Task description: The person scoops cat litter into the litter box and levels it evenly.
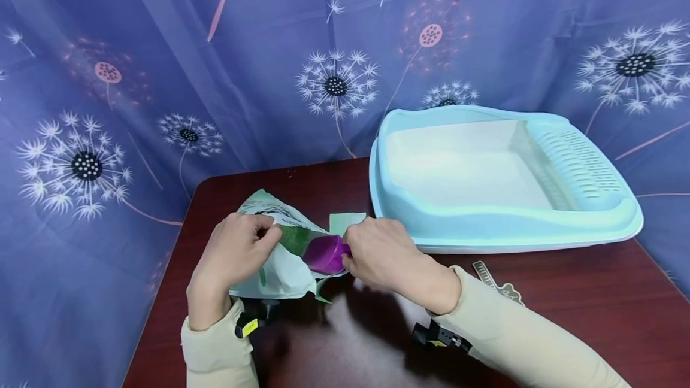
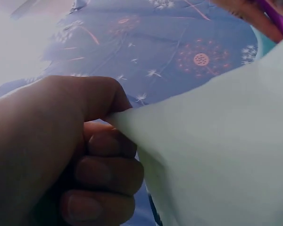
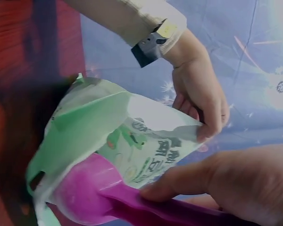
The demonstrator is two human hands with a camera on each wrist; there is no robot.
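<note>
A white and green plastic bag (image 1: 286, 274) with printing on it lies on the table's left part, its torn mouth facing right. My left hand (image 1: 234, 250) pinches the bag's upper edge between thumb and forefinger, and the left wrist view shows the film (image 2: 217, 150) pulled taut from those fingertips. By its handle, my right hand (image 1: 380, 250) grips a purple scoop (image 1: 323, 254). The scoop's rounded bowl (image 3: 87, 188) sits at the bag's mouth, partly behind the film. What the bag contains is hidden.
A light blue litter box (image 1: 458, 229) with a white inside and a slotted step stands at the back right. In front of it lies a small flat ruler-like piece (image 1: 487, 274), partly under the right sleeve. A pale green scrap (image 1: 345, 220) shows behind the scoop. A patterned curtain (image 1: 259, 76) hangs behind the table.
</note>
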